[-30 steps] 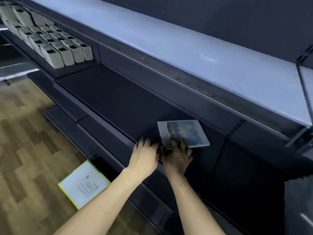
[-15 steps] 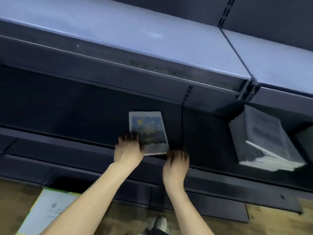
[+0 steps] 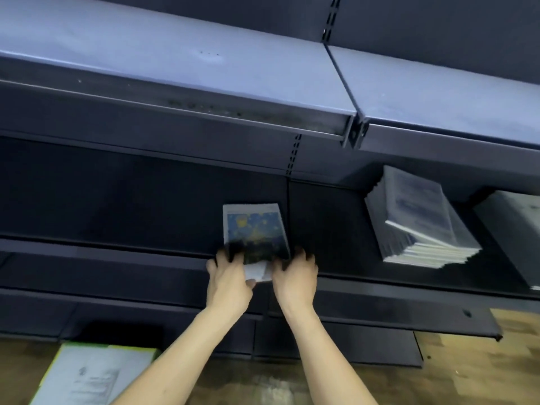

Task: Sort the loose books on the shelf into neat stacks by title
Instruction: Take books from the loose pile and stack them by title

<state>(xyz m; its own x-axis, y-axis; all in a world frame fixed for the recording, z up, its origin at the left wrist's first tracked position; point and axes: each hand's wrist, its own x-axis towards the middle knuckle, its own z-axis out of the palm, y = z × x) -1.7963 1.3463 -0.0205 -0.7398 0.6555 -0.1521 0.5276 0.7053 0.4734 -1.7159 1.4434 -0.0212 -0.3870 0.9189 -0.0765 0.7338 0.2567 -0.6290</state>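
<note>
Shelf: a dark shelf board carries the books; a pale upper shelf runs above it.
Shelf contents, middle: one book with a blue starry cover lies flat near the front lip, just left of the slotted upright.
Shelf contents, right: a stack of books sits well apart from the starry one, edges roughly aligned; a second stack is cut off by the frame edge.
Floor: a yellow-edged white book lies on the wooden floor below the shelving.
Left hand: grips the book's near-left corner, fingers curled over the cover, thumb beneath the near edge.
Right hand: fingers bent and slightly spread at the book's near-right corner, tips touching its edge; whether the thumb is under the book I cannot tell.
Book position: its near edge juts a little past the shelf lip between the two hands.
</note>
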